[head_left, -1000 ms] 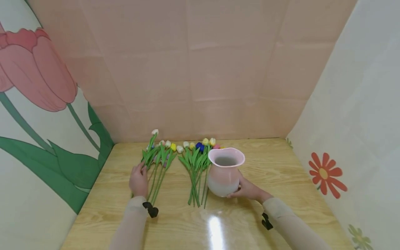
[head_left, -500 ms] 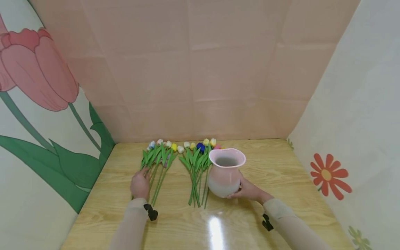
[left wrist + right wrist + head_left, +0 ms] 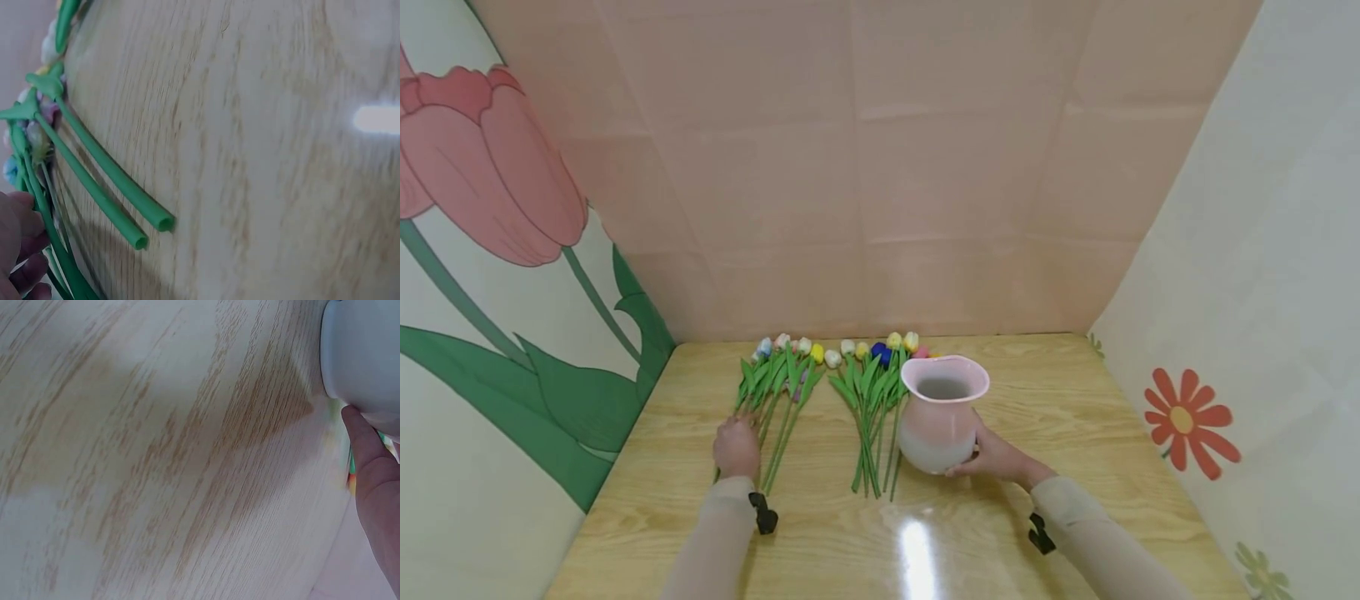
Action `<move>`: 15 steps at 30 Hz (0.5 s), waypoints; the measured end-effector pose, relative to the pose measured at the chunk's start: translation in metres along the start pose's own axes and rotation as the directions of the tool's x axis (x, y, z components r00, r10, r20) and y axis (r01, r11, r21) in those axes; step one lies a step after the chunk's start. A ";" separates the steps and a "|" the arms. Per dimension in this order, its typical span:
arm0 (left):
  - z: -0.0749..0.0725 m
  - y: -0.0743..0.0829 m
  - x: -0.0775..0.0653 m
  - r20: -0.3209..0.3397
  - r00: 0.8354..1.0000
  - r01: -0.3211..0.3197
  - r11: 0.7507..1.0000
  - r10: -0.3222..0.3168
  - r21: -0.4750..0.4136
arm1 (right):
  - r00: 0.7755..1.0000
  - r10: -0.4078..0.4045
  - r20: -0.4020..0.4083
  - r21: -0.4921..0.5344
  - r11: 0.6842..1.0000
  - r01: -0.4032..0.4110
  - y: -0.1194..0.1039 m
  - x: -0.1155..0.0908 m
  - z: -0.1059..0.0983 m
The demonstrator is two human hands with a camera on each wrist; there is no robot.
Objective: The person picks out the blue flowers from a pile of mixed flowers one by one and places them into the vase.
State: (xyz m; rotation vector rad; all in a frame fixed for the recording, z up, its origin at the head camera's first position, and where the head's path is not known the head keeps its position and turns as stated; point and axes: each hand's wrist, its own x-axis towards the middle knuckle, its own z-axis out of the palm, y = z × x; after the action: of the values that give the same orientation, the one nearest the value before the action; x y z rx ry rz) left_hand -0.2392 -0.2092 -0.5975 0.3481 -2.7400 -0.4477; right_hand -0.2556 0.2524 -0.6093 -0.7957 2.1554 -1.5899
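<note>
In the head view my left hand (image 3: pixel 737 447) is low over the stems of the left group of artificial tulips (image 3: pixel 778 379). Its fingers are bent beside the green stems (image 3: pixel 62 265) in the left wrist view; whether they pinch one I cannot tell. My right hand (image 3: pixel 996 454) holds a pink and white vase (image 3: pixel 936 429) with a wavy rim, low on its right side. The thumb (image 3: pixel 369 447) presses near the vase's base in the right wrist view. The mouth of the vase faces up, with no flower visible in it.
A second group of tulips (image 3: pixel 868 392) lies between the left group and the vase, partly hidden by it. The wood-grain table (image 3: pixel 820 542) meets a pink backdrop (image 3: pixel 865 283) behind, with flower-printed panels (image 3: pixel 1232 275) at both sides.
A white tulip raised at my left hand one second ago is down out of sight among the others. That hand has moved slightly toward me along the stems. My right hand and the vase stay put.
</note>
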 end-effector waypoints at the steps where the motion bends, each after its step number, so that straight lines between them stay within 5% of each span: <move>1: 0.000 0.001 0.000 -0.004 1.000 -0.002 1.000 0.002 0.003 | 1.000 -0.004 0.001 -0.002 1.000 0.004 0.001 0.000 0.000; 9: 0.001 0.010 0.007 -0.136 0.990 -0.035 0.999 0.032 -0.024 | 1.000 -0.017 0.006 0.018 1.000 0.017 0.001 0.000 0.001; 15: -0.005 0.037 0.016 -0.167 0.984 -0.073 0.994 0.058 -0.082 | 1.000 -0.009 0.006 0.037 0.999 0.008 -0.001 -0.001 0.001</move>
State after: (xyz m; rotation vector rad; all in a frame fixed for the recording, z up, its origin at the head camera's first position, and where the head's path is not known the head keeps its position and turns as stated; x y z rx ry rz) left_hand -0.2587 -0.1807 -0.5758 0.2593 -2.5545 -0.4969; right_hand -0.2542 0.2516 -0.6088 -0.7984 2.1144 -1.6247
